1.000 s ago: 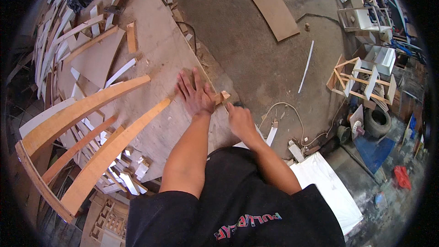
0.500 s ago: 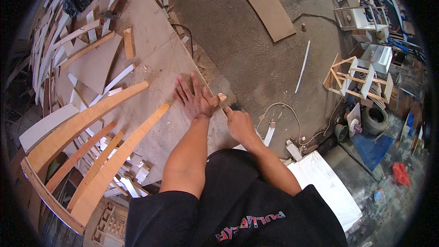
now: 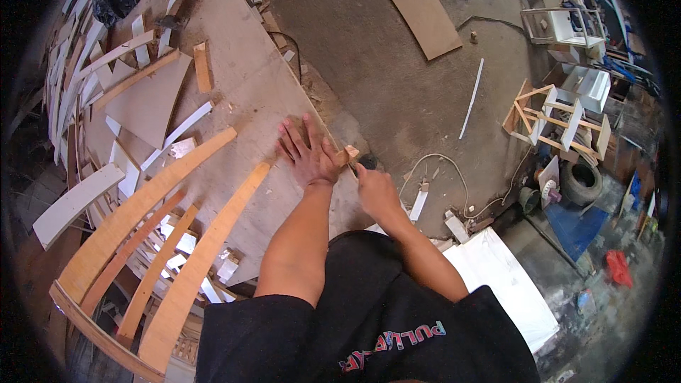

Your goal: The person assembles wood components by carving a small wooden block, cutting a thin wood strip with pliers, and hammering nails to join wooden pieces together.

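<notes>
My left hand [image 3: 312,159] lies flat on a large brown wooden board [image 3: 245,64], fingers spread, close to the board's right edge. Beside its thumb a short piece of wood [image 3: 349,151] sticks out past that edge. My right hand [image 3: 377,191] is closed round a tool with a dark handle [image 3: 368,162], right at the edge; the rest of the tool is mostly hidden, so I cannot tell its kind. To the left of my left forearm, a curved wooden frame [image 3: 195,241] with several long slats reaches over the board.
Many white and bare wood strips [image 3: 92,64] are piled at the left. A loose brown panel [image 3: 420,14] and a thin white strip [image 3: 471,99] lie on the floor. At the right stand small wooden frames [image 3: 560,124] and a tyre [image 3: 582,183]; a pale cable [image 3: 457,170] curls nearby.
The view has shifted slightly, moving the slatted frame within the picture. More of the dark handle now shows by my right hand. My left hand stays pressed flat on the board.
</notes>
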The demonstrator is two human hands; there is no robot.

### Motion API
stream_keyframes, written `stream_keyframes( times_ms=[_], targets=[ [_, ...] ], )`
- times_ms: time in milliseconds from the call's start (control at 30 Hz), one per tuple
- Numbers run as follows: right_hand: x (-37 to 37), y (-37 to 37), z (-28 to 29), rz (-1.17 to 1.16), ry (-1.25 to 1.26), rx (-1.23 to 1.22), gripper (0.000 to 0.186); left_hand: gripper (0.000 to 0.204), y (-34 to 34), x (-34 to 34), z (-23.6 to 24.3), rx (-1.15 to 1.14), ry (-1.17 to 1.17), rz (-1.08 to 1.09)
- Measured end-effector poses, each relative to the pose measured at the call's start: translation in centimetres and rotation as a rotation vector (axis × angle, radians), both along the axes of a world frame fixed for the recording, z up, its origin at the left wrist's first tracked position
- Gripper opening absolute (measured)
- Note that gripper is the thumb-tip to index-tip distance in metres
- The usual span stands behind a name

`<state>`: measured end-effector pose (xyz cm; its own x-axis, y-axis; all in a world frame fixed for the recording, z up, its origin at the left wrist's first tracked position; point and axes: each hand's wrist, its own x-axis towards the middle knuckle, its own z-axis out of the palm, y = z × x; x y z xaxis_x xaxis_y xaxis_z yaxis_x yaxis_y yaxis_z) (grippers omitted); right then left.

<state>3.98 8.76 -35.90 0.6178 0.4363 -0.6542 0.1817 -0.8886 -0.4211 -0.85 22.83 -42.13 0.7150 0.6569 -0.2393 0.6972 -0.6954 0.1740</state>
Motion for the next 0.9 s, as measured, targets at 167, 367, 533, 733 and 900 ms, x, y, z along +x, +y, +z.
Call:
stream_keyframes(
  times_ms=[167,367,533,733,900],
  targets=[
    [0.6,1.6,-2.3,0.016,-0.057,0.089,0.038,0.076,-0.1,0.2,0.4,0.001,0.025,-0.005],
    [-0.2,0.4,0.2,-0.116,0.053,-0.046,0.066,0.075,-0.4,0.3,0.5,-0.015,0.061,-0.006],
    [-0.7,-0.8,-0.7,-0.05,0.051,-0.067,0.054,0.075,-0.6,0.1,0.9,-0.031,0.091,0.012],
    [0.1,0.4,-0.2,0.065,-0.105,0.075,0.043,0.076,-0.5,0.1,0.4,0.014,0.031,0.013],
    [-1.5,-1.4,-1.8,-0.062,-0.043,-0.02,0.058,0.077,-0.5,-0.5,0.4,0.017,0.035,-0.022]
  ],
)
